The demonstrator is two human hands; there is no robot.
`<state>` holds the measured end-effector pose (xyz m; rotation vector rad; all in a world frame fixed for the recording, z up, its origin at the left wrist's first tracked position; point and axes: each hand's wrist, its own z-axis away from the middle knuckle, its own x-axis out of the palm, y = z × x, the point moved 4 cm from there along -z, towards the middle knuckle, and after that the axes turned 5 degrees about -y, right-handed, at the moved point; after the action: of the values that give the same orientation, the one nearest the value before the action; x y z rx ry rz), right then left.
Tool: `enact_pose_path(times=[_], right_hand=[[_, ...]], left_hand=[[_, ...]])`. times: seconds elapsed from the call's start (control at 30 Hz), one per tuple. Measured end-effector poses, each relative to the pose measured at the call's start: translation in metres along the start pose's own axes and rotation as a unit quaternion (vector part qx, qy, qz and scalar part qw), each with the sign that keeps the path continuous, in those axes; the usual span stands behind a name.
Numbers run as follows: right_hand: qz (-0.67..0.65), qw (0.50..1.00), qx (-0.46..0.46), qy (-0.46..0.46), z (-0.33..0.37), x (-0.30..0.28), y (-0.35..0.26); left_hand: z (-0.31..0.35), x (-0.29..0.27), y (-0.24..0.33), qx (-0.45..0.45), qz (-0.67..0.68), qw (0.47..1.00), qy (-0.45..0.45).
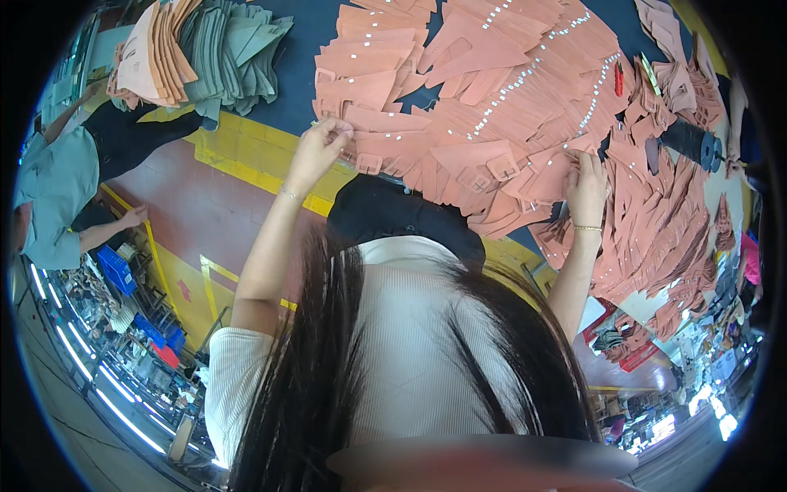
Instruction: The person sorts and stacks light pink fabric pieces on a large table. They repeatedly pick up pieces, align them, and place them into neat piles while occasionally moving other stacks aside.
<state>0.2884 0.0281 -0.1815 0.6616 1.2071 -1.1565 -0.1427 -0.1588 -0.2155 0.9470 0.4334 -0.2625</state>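
Note:
Many salmon-pink cut pieces (pixel 471 45), like flat leather or fabric parts, lie in overlapping fanned rows in front of me, several with small white stickers. At the near left edge of the pile, my left hand (pixel 324 148) is closed with thumb and fingertips on the edge of a pink piece (pixel 381 143). A pink buckle (pixel 369 164) sits just beside it. Farther right, my right hand (pixel 585 184) has bent fingers closed at the edge of another pink piece (pixel 545 172). Its fingertips are partly hidden. Between the hands lies a larger pink buckle (pixel 502 167).
Grey-green pieces (pixel 234 53) and peach pieces (pixel 156 61) are stacked at the far left of the dark table (pixel 302 61). A dark cylinder (pixel 693 143) and loose pink pieces (pixel 656 221) lie at right. A person in a grey-green shirt (pixel 61 193) stands at left; another person's arm (pixel 737 115) shows at right.

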Motion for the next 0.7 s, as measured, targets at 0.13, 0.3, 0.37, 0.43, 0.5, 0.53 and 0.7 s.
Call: enact_pose_path(times=[0.13,0.3,0.37,0.43,0.5,0.53,0.7], right_hand=[[-0.003,1.000,0.001,-0.004,0.003,0.001,0.000],[-0.002,1.000,0.011,-0.013,0.007,0.001,0.000],[0.004,1.000,0.014,-0.004,0.008,0.000,-0.001],[0.003,1.000,0.014,0.005,0.009,-0.002,-0.002],[-0.001,1.000,0.017,0.009,0.011,-0.005,-0.003],[-0.004,1.000,0.015,0.013,0.013,-0.007,-0.003],[-0.093,0.994,0.010,0.061,0.023,-0.027,0.002]], left_hand=[[0.004,0.008,0.002,0.012,-0.032,0.999,-0.017],[0.003,0.017,0.017,0.125,-0.213,0.969,0.022],[-0.002,0.020,0.024,0.180,-0.270,0.945,0.041],[-0.009,0.028,0.027,0.189,-0.314,0.930,0.003],[-0.014,0.034,0.031,0.203,-0.350,0.914,-0.019],[-0.016,0.036,0.033,0.213,-0.363,0.907,-0.022],[-0.028,0.036,0.040,0.202,-0.346,0.911,-0.094]])
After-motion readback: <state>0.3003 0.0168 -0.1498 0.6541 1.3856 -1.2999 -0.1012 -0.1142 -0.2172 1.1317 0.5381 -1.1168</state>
